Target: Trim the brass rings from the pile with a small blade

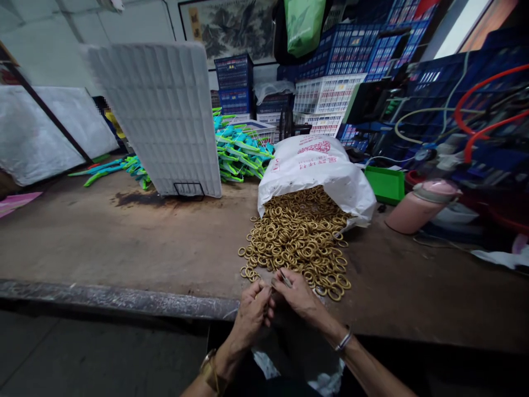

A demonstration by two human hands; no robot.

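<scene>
My left hand (253, 310) is closed at the table's front edge, its fingers curled together; what they hold is hidden. Close beside it, my right hand (301, 298) pinches a small thin metal piece (285, 277) between thumb and fingers. The fingertips of both hands nearly meet. Just beyond them lies a heap of gold-coloured rings (295, 240), spilling out of the open mouth of a white woven sack (318, 162) with red print. A few loose rings (249, 273) lie at the heap's left side, near my left hand.
A tall white padded panel (161, 116) stands on the brown table (103, 242), with green and blue plastic pieces (239, 149) behind it. On the right are a pink bottle (421, 207), a green tray (385, 184) and orange hoses (469, 118). Stacked crates (330, 94) rise behind.
</scene>
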